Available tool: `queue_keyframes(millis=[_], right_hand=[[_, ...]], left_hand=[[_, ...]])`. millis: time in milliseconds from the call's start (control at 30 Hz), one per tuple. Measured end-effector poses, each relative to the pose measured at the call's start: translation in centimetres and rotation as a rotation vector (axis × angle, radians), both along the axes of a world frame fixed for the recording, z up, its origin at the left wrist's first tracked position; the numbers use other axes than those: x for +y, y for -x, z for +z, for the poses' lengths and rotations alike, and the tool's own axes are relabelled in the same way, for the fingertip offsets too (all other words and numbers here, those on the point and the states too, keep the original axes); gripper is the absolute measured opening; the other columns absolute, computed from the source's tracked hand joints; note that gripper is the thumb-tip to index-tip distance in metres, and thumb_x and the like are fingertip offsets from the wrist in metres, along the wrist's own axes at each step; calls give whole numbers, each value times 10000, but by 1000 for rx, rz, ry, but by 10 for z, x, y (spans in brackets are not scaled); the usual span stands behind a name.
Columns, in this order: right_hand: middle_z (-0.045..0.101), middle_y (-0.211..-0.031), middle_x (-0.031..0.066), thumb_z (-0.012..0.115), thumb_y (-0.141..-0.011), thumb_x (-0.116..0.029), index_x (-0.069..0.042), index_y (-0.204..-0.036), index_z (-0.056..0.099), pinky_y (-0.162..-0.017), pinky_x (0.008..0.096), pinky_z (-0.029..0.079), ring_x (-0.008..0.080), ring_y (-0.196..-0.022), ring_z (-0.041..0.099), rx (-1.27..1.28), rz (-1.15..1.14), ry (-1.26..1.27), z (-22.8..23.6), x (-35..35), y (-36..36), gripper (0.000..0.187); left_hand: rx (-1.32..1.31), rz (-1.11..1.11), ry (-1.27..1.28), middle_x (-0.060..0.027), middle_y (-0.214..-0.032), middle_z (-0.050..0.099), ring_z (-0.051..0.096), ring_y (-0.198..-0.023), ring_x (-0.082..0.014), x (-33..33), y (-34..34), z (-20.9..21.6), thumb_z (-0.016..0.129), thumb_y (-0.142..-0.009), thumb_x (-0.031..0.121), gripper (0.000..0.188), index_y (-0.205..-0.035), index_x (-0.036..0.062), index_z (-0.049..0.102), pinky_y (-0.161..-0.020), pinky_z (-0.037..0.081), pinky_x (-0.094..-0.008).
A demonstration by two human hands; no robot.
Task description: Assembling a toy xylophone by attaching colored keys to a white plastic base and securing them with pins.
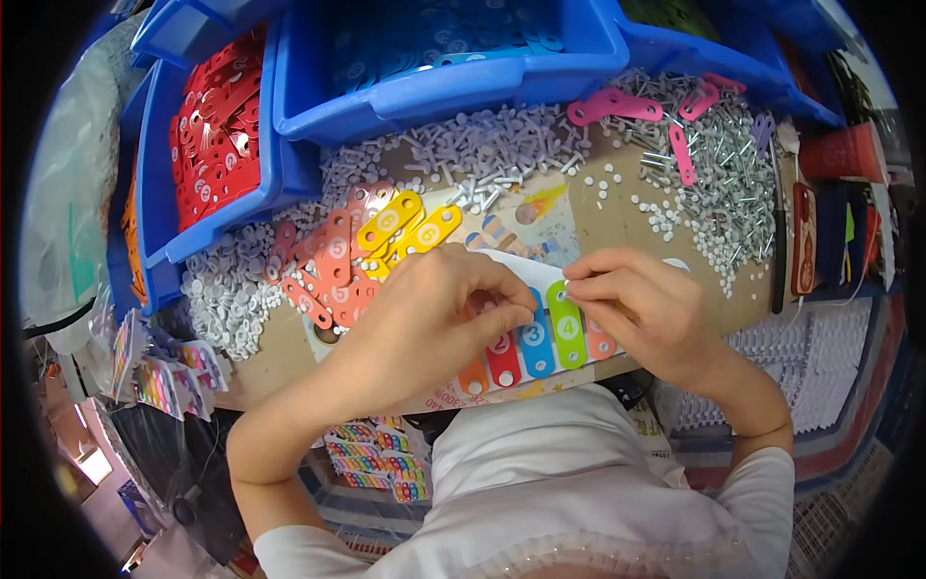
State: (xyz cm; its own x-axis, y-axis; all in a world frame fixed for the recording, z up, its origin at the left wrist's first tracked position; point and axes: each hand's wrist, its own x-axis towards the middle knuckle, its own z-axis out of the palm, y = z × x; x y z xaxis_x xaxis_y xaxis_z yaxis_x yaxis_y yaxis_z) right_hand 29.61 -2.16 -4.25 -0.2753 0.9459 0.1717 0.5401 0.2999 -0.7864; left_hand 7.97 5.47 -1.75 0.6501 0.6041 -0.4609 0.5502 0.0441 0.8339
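Note:
Between my hands lies a white card (pixel 508 394) bearing a row of rounded plastic strips with holes at their ends. I can see an orange strip (pixel 473 376), a red strip (pixel 503 361), a blue strip (pixel 535 344), a green strip (pixel 567 333) and a salmon strip (pixel 600 343). My left hand (pixel 451 304) is over the orange and red strips, thumb and finger pinched near the blue strip's upper part. My right hand (pixel 644 304) pinches at the green strip's top end and partly covers the salmon one. Anything between either hand's fingertips is too small or hidden to tell.
Blue bins (pixel 453 92) line the back, holding red strips (pixel 217 135) and blue ones. On the table lie white plastic pegs (pixel 492 145), white caps (pixel 227 304), metal pins (pixel 723 154), and loose salmon (pixel 333 261), yellow (pixel 410 232) and pink strips (pixel 614 104). Filled cards (pixel 371 458) lie below.

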Motion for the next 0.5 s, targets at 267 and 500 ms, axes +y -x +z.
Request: queue_keyframes(millis=[267, 500], right_hand=[[651, -952, 116, 701, -726, 20, 40, -920, 648, -661, 340, 538, 244, -806, 653, -109, 135, -234, -11, 1, -1, 202], [667, -1018, 91, 714, -700, -75, -7, -910, 688, -722, 331, 455, 207, -901, 590, -488, 152, -471, -8, -14, 7, 222]], left_hand=[[35, 1, 69, -66, -790, 679, 615, -690, -97, 10, -4, -1, 721, -822, 67, 107, -890, -15, 708, -633, 476, -247], [57, -231, -380, -150, -1069, 597, 539, -1013, -299, 13, -8, -8, 711, -797, 139, 367, -1123, 7, 605, -891, 430, -361]])
